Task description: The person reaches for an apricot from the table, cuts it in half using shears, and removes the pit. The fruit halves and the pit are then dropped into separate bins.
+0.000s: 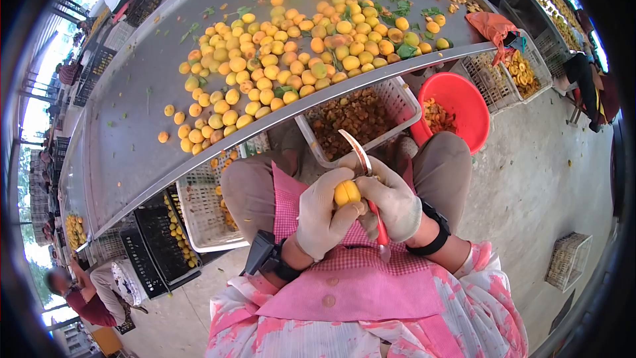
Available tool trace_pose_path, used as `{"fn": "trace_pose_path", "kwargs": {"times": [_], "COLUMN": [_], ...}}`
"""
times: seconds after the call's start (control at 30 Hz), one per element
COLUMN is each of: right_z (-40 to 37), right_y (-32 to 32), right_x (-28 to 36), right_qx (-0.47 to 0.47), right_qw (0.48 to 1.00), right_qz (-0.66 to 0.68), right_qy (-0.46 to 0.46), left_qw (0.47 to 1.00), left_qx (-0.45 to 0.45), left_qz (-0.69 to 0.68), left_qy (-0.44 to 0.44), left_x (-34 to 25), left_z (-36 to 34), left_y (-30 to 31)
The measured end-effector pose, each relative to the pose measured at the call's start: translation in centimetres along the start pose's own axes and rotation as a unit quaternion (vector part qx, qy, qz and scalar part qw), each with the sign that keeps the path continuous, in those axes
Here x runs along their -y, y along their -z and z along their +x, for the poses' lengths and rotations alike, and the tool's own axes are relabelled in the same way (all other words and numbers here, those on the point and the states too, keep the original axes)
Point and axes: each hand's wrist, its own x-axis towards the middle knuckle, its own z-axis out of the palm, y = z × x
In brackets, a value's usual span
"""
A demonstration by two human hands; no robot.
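Observation:
Both hands wear pale gloves and meet over my lap. My left hand [322, 215] is closed around a yellow apricot [346, 193], which has a dark line down its side. My right hand [392, 200] grips red-handled pruning shears [381, 229]; their curved metal blade points up and away from me, past the fruit. The right fingers sit close against the apricot, and the gloves hide part of the shears' middle. Beyond my knees, a big pile of apricots [278, 59] with green leaves lies on a metal table [142, 132].
Under the table edge stands a white crate [405, 121] of brownish fruit pieces, beside a red bucket [472, 109] with orange pieces. A white crate [205, 225] is by my left knee. An orange bag [491, 28] hangs at the table corner. Another person [93, 298] sits at lower left.

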Motion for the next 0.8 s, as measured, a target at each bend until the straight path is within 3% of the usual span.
{"fn": "trace_pose_path", "kwargs": {"times": [0.03,0.1,0.17,0.23,0.3,0.33,0.5,0.63,0.7,0.73,0.8], "right_z": [0.0,-0.1,-0.7,-0.5,0.0,0.2,-0.5,-0.3,0.3,0.0,-1.0], "right_y": [0.1,0.3,0.4,1.8,2.3,2.5,2.3,2.1,2.2,2.2,1.7], "right_x": [-0.4,-0.4,0.0,-0.7,-1.3,-1.3,-1.5,-2.1,-2.5,-2.3,-1.2], "right_qx": [-0.006,-0.009,-0.034,-0.002,-0.02,-0.022,0.009,0.018,-0.016,-0.017,-0.025], "right_qw": [1.0,0.998,0.996,0.99,0.901,0.866,0.866,0.858,0.823,0.823,0.938], "right_qz": [0.026,0.05,-0.04,-0.108,-0.34,-0.4,-0.435,-0.442,-0.438,-0.439,-0.273], "right_qy": [0.011,0.022,0.067,0.09,0.268,0.3,0.247,0.26,0.362,0.361,0.211], "left_qw": [1.0,0.981,0.971,0.919,0.914,0.905,0.895,0.928,0.93,0.927,0.924], "left_qx": [-0.001,-0.035,-0.004,-0.002,-0.003,0.0,0.0,-0.009,-0.016,-0.01,-0.003], "left_qz": [0.001,-0.179,-0.207,-0.334,-0.342,-0.362,-0.371,-0.303,-0.295,-0.311,-0.327], "left_qy": [0.0,0.072,0.121,0.209,0.218,0.225,0.249,0.217,0.217,0.207,0.198], "left_x": [-0.3,-1.0,-0.8,-1.2,-1.4,-1.6,-1.5,-1.7,-1.6,-1.3,-1.2], "left_z": [0.0,0.3,0.5,1.1,1.4,1.5,1.4,1.3,1.3,1.2,1.1], "left_y": [0.0,0.0,1.0,1.2,1.1,1.0,1.5,1.1,0.9,0.9,0.8]}}
